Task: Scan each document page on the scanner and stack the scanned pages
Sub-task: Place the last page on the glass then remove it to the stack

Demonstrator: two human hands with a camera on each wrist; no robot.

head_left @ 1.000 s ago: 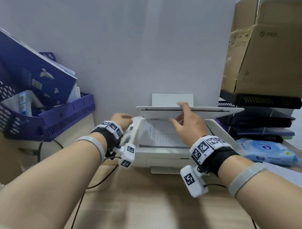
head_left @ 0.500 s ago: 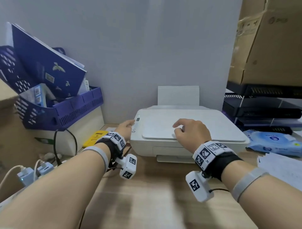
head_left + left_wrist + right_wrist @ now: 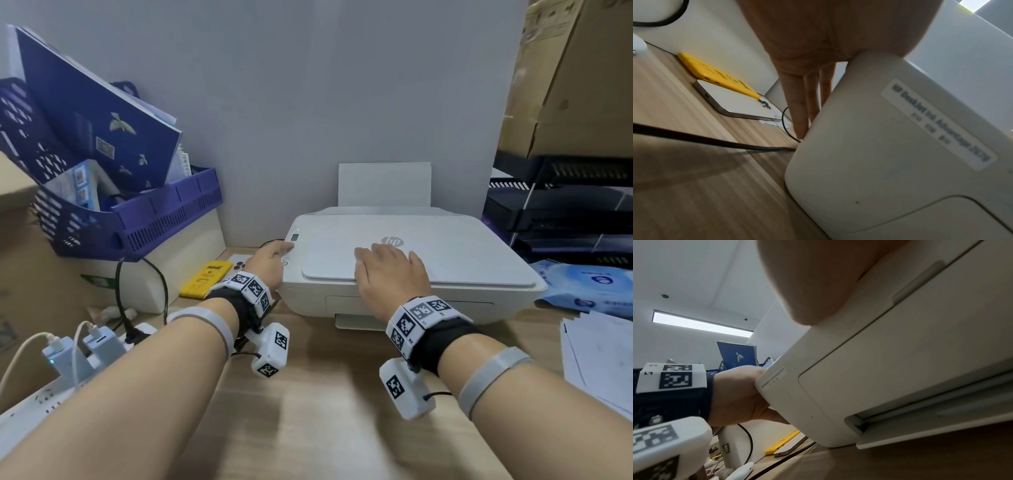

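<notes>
The white scanner-printer point(image 3: 479, 274) stands at the back of the wooden desk with its lid point(image 3: 452, 253) down flat. My right hand point(image 3: 387, 270) lies palm down on the front part of the lid, fingers straight. My left hand point(image 3: 270, 260) holds the scanner's front left corner, thumb on top near the small display point(image 3: 294, 237). In the left wrist view its fingers point(image 3: 797, 107) run straight down the scanner's side wall point(image 3: 869, 138). The page under the lid is hidden. A pile of document pages point(image 3: 599, 356) lies on the desk at the right.
A purple basket point(image 3: 137, 222) with blue folders sits at the left on a white box. A yellow phone case point(image 3: 205, 279) and a phone point(image 3: 740, 104) lie beside the scanner. Chargers on a power strip point(image 3: 78, 353) are at front left. Black trays point(image 3: 561, 219), cardboard boxes and a wipes pack point(image 3: 589, 284) stand right.
My right hand brought the raised lid down over the page on the glass, and it now lies flat on the closed lid. The left hand stayed at the scanner's left corner.
</notes>
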